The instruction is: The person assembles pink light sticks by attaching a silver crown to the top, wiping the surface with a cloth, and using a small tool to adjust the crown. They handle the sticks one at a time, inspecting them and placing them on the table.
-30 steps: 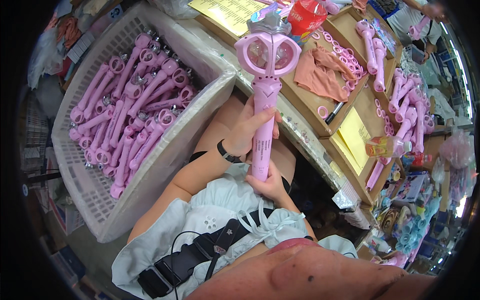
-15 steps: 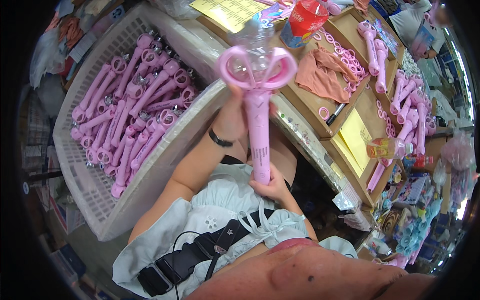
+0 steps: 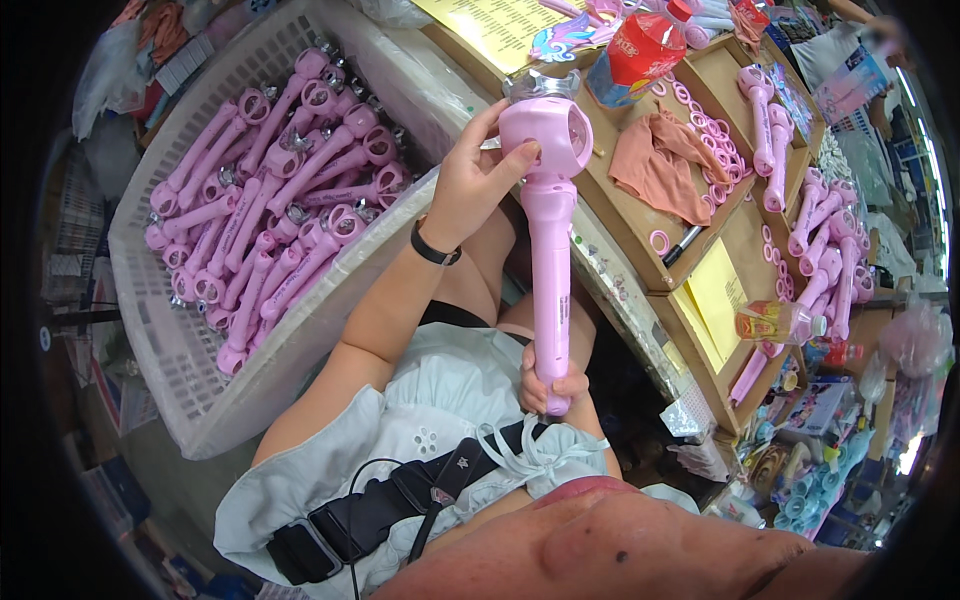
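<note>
While white mesh basket (image 3: 190, 370) at L holds heap of pink wand toys (image 3: 270, 230) | wooden tray (image 3: 640, 235) has pink rings (image 3: 710, 140), peach cloth (image 3: 665, 165) | vs 0.5 s ago: held pink wand toy (image 3: 550, 250) head turned side-on | L hand (image 3: 480, 180) fingers curled on head | R hand (image 3: 550, 385) closed round handle base, above lap

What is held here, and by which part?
One pink wand, held upright by both hands. The right hand grips the bottom of its handle; the left hand holds its round head, fingers on the side.
</note>
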A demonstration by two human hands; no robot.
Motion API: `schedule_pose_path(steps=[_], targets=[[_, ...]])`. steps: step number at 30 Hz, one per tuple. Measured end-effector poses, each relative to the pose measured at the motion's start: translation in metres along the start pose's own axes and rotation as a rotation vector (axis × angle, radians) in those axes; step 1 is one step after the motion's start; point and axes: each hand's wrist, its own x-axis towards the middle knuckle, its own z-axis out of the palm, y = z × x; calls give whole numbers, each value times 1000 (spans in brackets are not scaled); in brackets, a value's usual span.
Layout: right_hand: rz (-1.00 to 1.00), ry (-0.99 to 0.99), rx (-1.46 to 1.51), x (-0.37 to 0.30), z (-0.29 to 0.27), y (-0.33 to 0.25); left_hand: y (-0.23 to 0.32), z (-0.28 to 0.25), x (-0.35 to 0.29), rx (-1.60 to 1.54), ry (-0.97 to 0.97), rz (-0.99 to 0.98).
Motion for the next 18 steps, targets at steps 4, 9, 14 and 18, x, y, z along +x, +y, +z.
schedule_pose_path(steps=[4,9,14,18], targets=[[-17,-65,86,2,-3,4,-3,-2,1,71,-20,54],[-18,157,-239,2,23,-13,-12,-8,1,-121,-37,39],[-322,355,-687,-24,59,-89,-26,-20,-13,-105,-34,56],[-800,737,-928,-50,83,-203,-32,-45,-35,118,-91,-285]])
